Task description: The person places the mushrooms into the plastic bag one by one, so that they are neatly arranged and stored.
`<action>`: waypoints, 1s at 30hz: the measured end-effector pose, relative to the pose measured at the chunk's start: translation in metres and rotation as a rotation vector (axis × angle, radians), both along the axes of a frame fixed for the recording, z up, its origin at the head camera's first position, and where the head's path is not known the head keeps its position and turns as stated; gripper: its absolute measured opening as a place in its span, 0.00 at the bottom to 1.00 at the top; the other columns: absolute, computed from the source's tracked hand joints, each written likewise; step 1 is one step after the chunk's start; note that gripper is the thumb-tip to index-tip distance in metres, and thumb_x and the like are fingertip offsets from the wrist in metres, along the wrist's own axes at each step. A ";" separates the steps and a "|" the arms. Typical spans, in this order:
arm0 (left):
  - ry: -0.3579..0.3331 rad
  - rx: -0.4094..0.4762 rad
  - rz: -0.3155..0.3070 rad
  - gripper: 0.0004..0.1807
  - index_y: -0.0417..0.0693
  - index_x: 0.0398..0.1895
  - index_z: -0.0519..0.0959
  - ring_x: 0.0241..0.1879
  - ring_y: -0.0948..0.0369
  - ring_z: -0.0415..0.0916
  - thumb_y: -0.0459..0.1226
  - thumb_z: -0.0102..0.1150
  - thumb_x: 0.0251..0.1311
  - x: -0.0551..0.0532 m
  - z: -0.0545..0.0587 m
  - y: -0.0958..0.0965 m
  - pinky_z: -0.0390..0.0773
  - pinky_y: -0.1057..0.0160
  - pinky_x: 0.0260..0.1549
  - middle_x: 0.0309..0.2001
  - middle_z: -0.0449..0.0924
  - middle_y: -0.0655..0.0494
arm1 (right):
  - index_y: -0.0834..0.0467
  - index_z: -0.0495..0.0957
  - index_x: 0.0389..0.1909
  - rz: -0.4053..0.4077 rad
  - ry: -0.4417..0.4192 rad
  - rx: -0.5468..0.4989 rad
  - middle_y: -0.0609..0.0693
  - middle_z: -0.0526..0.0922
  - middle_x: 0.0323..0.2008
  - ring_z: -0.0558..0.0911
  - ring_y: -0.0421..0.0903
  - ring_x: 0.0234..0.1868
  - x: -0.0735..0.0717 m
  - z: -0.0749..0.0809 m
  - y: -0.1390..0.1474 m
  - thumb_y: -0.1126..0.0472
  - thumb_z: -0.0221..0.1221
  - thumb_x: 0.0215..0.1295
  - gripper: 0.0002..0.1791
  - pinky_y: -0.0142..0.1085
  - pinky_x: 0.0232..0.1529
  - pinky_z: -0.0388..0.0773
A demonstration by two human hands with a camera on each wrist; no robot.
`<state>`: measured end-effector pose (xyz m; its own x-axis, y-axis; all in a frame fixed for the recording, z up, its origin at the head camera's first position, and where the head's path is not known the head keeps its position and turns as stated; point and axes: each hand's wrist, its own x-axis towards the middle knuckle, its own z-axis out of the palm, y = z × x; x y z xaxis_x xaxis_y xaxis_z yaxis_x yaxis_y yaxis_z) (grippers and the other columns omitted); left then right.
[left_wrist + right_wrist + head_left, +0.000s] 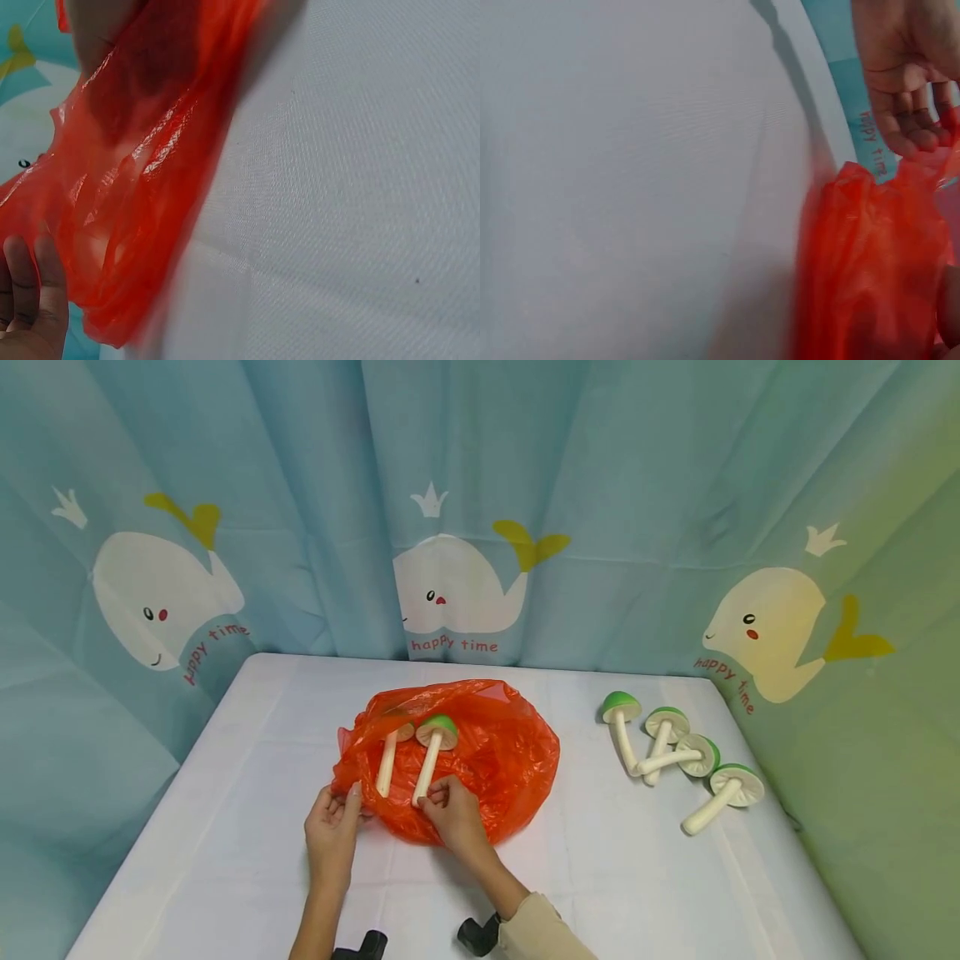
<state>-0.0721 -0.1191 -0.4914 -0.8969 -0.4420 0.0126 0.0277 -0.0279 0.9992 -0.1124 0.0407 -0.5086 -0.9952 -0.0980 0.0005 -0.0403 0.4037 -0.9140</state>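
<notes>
Stem in fingers, mushroom point(431, 756) lying inside the mouth of the red bag point(517, 760): that is how your right hand point(456, 817) stands now. Its grip pinches the foot of the stem, with the green cap pointing away from you. Taking it by the foot seems sensible, since it leaves the wide cap leading inward and keeps your knuckles near the bag's close edge, out of the folds.

Your left hand point(330, 831) has its grip on the near left rim of the bag, thumb on the inner side. That hold probably keeps the thin, limp film from sagging across the mouth or sliding over the table point(600, 885); without it, the plastic could cling to the stem or drag along with your right hand.

A second mushroom point(386, 767) lies just left of the pinched one, also in the bag, its cap partly veiled by the film and its stem roughly parallel.

Well off to your right, four more mushrooms point(697, 756) lie loosely grouped on the table, one stem crossing another. Kept there, they sit clear of the bag and, as I judge it, on the handy side for your right arm, while your left keeps to the rim.
</notes>
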 end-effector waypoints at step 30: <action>-0.002 -0.004 -0.016 0.16 0.33 0.50 0.71 0.27 0.61 0.77 0.37 0.54 0.66 0.002 0.000 -0.001 0.82 0.67 0.33 0.35 0.74 0.43 | 0.69 0.75 0.45 -0.475 0.147 -0.212 0.54 0.77 0.29 0.73 0.37 0.22 0.018 0.036 0.167 0.64 0.59 0.64 0.13 0.24 0.19 0.71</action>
